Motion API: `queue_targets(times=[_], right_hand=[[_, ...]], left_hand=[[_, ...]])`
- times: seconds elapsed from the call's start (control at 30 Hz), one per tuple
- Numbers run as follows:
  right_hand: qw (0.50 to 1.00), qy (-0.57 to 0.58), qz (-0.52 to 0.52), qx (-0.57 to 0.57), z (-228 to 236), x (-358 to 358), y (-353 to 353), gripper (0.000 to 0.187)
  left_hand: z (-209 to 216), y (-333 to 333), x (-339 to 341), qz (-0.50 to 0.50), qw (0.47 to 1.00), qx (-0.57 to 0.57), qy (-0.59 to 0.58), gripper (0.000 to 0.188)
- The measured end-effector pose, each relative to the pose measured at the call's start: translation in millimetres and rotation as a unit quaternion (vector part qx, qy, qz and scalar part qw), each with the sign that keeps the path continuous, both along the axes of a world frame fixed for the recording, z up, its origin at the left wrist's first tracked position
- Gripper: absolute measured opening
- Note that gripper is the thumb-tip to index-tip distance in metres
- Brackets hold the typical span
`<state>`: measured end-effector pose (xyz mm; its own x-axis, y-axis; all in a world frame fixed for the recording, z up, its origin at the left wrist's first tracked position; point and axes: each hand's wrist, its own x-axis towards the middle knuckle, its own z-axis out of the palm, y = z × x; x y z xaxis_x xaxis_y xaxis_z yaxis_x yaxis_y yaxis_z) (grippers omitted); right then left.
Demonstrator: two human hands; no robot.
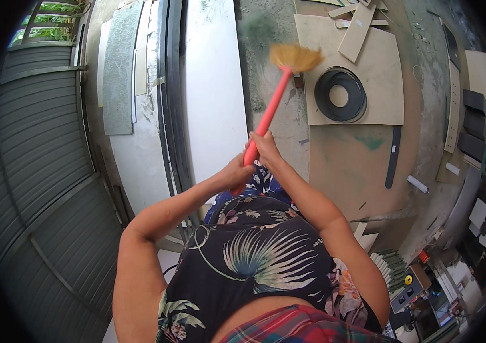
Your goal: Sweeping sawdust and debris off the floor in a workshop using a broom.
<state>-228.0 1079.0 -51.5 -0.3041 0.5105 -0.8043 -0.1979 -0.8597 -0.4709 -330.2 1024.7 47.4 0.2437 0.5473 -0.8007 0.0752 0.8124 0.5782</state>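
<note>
Both my hands are wrapped round the red handle of a broom. My left hand grips it low, near its end by my waist. Higher up the handle, my right hand is closed as well. The broom slants away from me and a little to the right. Its yellow-brown bristles are over the grey concrete floor, beside the edge of a beige board; whether they touch the floor I cannot tell.
A black coil lies on the beige board, with loose strips beyond. Left of the broom are a long white panel and dark metal bars. A grey corrugated wall stands far left. A white roll lies right.
</note>
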Motion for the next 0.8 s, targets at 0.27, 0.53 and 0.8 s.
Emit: queue_targets(times=[0.27, 0.53, 0.8], right_hand=[[0.96, 0.061, -0.029, -0.272, 38.3, -8.5, -53.1, 0.021], [0.973, 0.135, 0.075, -0.17, -47.5, -68.0, 38.8, 0.016], [0.989, 0.135, 0.064, -0.001, -14.2, -36.7, 24.5, 0.017]], left_hand=[[36.8, -12.9, -56.3, 0.06, 0.914, -0.339, -0.216, 0.021], [-15.2, 46.9, -62.1, 0.139, 0.974, -0.179, -0.016, 0.017], [-41.3, -6.0, -28.7, 0.019, 0.988, 0.084, 0.128, 0.033]])
